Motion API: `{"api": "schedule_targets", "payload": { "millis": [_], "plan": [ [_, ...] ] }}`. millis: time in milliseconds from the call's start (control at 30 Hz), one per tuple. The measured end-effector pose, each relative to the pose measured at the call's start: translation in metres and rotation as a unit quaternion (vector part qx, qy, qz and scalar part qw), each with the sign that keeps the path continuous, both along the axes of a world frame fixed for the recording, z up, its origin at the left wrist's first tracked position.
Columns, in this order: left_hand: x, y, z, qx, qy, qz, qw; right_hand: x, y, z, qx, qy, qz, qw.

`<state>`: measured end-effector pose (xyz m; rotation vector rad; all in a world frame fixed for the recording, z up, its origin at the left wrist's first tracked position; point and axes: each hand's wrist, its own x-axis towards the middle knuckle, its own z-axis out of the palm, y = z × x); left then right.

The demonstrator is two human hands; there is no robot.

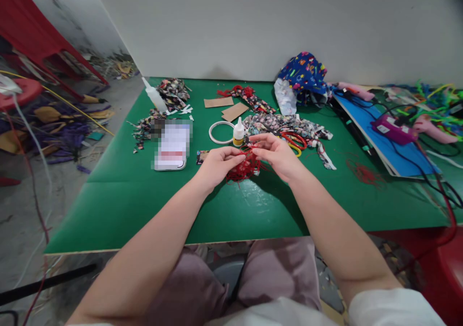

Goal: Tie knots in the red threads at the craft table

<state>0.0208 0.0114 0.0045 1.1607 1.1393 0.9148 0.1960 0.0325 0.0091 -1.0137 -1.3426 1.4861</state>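
Both hands meet over a tangle of red string (243,170) near the middle of the green table. My left hand (221,166) pinches a part of it between thumb and fingers. Fingertips of my right hand (275,155) are closed on the red string too, just to the right. The exact strand in each pinch is too fine to make out. Right behind the hands stands a small glue bottle (238,134) with a white cap and yellow label. Scissors with red and yellow handles (297,142) lie beyond my right hand, partly hidden by it.
A phone (171,145) lies left, near a white nozzle bottle (155,97) and fabric scraps (174,93). Behind are a white ring (213,133), cardboard pieces (234,111) and floral fabric strips (275,126). At right are a blue folder (390,145), a purple device (394,129) and cables.
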Motion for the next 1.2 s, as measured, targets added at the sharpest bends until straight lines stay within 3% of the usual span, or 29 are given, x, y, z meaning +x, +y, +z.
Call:
{"api": "schedule_targets", "payload": {
  "millis": [233, 633, 1000, 1200],
  "plan": [
    [0.0009, 0.0009, 0.0007, -0.013, 0.003, -0.001, 1.000, 0.0034, 0.0028, 0.0047, -0.029, 0.039, -0.065, 0.997],
    [0.0034, -0.0006, 0.0037, -0.041, -0.036, 0.022, 0.998, 0.0042, 0.0029, 0.0055, -0.027, 0.009, -0.085, 0.996],
    [0.0015, -0.0002, 0.0056, -0.070, -0.113, 0.022, 0.991, 0.0007, 0.0007, 0.0007, -0.030, -0.086, -0.024, 0.996],
    [0.0005, 0.0002, 0.0017, -0.055, -0.117, 0.011, 0.992, -0.0001, -0.0013, 0.0024, -0.033, -0.179, 0.054, 0.982]
  ]
}}
